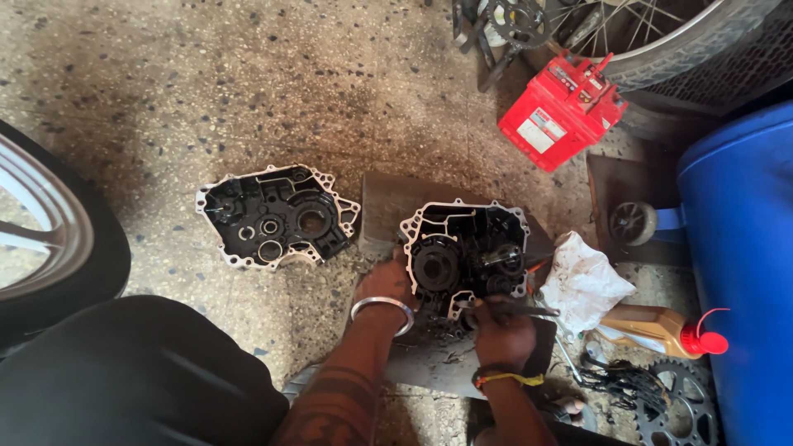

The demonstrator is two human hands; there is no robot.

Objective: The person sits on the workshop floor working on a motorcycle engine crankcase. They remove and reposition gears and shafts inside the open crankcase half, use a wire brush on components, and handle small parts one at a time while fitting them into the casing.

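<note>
The left hand [385, 282], a steel bangle at its wrist, lies against the left edge of the black, silver-rimmed engine case half [464, 254]; whether it grips cannot be told. The right hand [500, 329] is closed around a dark metal rod [522, 310] lying crosswise at the case's near edge. The case sits open side up on a brown board [392, 202] on the floor. A matching case half [275, 216] lies to its left, a white rag [583, 281] to its right.
</note>
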